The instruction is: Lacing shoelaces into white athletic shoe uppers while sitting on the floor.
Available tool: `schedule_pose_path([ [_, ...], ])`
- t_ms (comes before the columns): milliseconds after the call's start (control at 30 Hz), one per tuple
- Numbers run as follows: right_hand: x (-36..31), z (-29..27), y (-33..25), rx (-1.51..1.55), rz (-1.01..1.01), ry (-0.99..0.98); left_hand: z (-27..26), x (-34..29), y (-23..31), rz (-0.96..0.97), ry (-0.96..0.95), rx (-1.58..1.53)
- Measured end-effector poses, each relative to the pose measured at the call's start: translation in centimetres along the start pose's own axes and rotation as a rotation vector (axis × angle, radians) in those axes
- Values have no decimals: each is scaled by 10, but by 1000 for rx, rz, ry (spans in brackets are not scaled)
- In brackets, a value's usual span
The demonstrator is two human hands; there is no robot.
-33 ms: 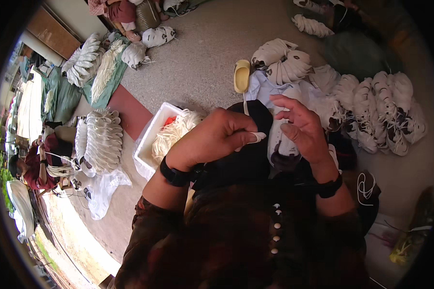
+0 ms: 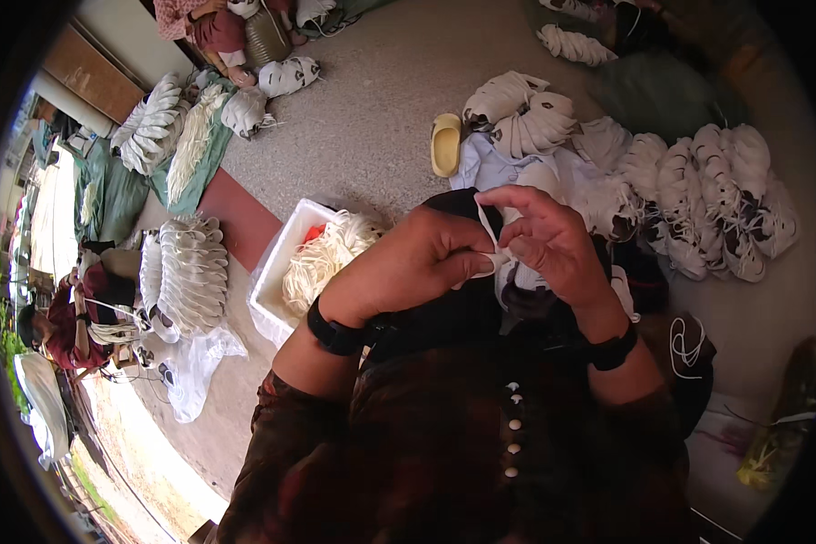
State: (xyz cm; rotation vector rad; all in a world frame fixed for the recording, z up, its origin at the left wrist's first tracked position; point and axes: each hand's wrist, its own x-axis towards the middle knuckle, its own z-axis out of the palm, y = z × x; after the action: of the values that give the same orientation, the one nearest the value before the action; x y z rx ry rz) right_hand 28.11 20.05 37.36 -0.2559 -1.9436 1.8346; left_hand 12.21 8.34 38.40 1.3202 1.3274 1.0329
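My left hand [image 2: 412, 263] is closed, with a white shoelace [image 2: 488, 220] pinched between thumb and curled fingers. The lace runs up as a short loop to the fingertips of my right hand [image 2: 553, 240], whose thumb and fingers close on it. Both hands meet in front of my chest. Below and behind the right hand lies a white shoe upper [image 2: 539, 177] with a dark inside, partly hidden by my fingers.
To the left stands a white foam box [image 2: 267, 286] heaped with laces [image 2: 331, 258]. A yellow clog [image 2: 445, 145] lies ahead. Stacked white shoe uppers [image 2: 698, 195] spread at right, more [image 2: 190, 272] at left. A co-worker [image 2: 72, 317] sits at far left, another person [image 2: 213, 32] at the top.
My right hand has moved left to the lace and taken hold of it; its fingers were apart before. The lace end that stood up from my left hand now bends between both hands.
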Motion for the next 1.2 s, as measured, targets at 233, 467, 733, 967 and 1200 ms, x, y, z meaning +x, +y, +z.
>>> schedule_pose_path([
  [233, -62, -64, -27, -36, 375, -234, 20, 21, 39, 295, 160, 149],
  [467, -134, -113, -130, -349, -82, 121, 2, -15, 38, 192, 147, 170],
  [733, -193, -105, -181, -828, -213, 316, -10, -48, 12, 8, 90, 29],
  [967, -238, -112, -163, -803, 148, 326, -21, -57, -13, -163, -20, 68],
  [1200, -264, -109, -164, -863, 228, 399, -13, -47, -29, -367, -211, 65],
])
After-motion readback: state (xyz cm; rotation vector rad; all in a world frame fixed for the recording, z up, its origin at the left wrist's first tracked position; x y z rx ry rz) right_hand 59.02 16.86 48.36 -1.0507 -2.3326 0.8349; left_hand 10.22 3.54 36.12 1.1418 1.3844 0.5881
